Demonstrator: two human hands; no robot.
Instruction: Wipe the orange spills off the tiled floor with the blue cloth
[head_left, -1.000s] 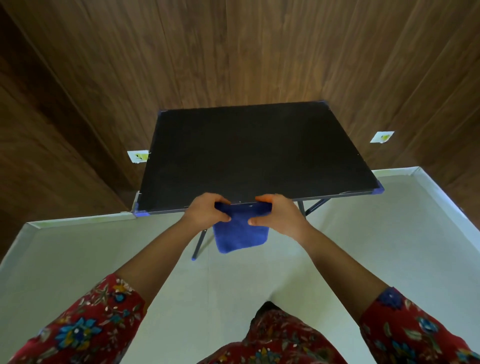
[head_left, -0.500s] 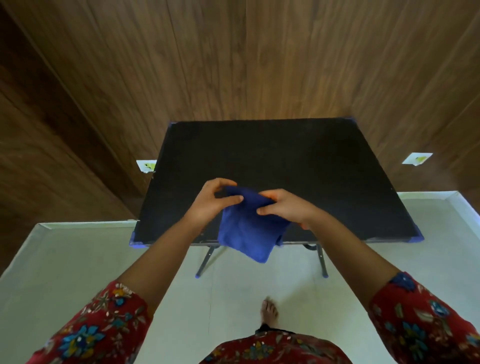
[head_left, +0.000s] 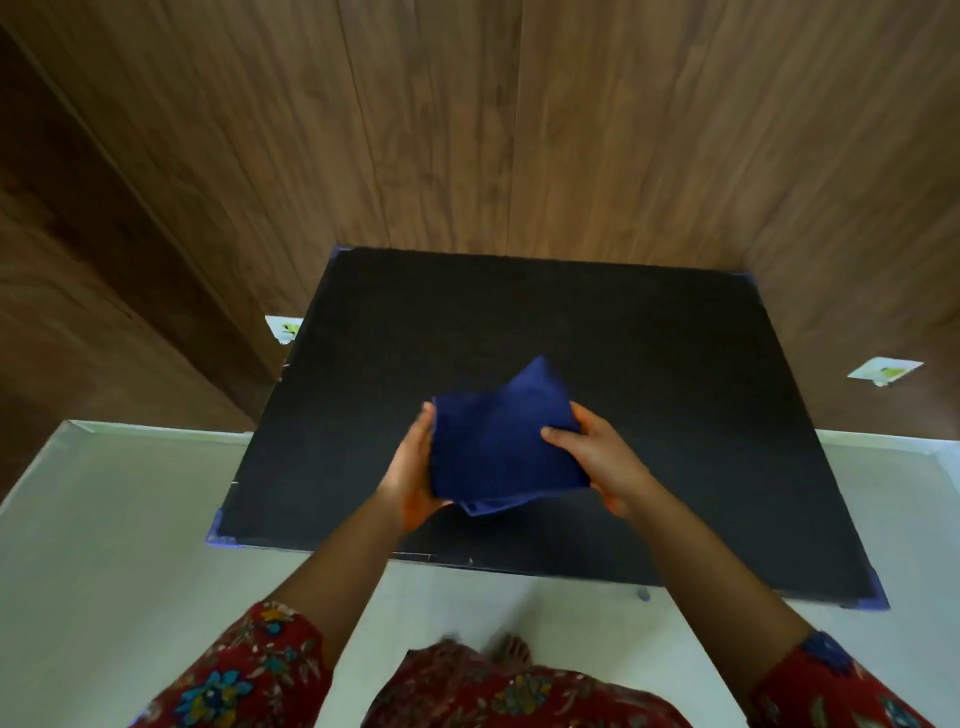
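I hold a folded dark blue cloth (head_left: 501, 447) flat over the black table (head_left: 675, 395), just above its top. My left hand (head_left: 413, 475) cups the cloth's left edge from below. On the cloth's right edge my right hand (head_left: 592, 457) grips it, thumb on top. The pale tiled floor (head_left: 119, 540) lies below and to both sides. No orange spill shows on the floor in this view.
A dark wooden wall (head_left: 467, 130) rises behind the table, with two white wall sockets (head_left: 283, 328) (head_left: 883, 371) low on it. A white skirting (head_left: 156, 431) borders the floor. My bare foot (head_left: 511, 649) stands close to the table's front edge.
Both hands lifted the cloth from the table's front edge to over the tabletop and turned it flat. The view has moved closer to the table.
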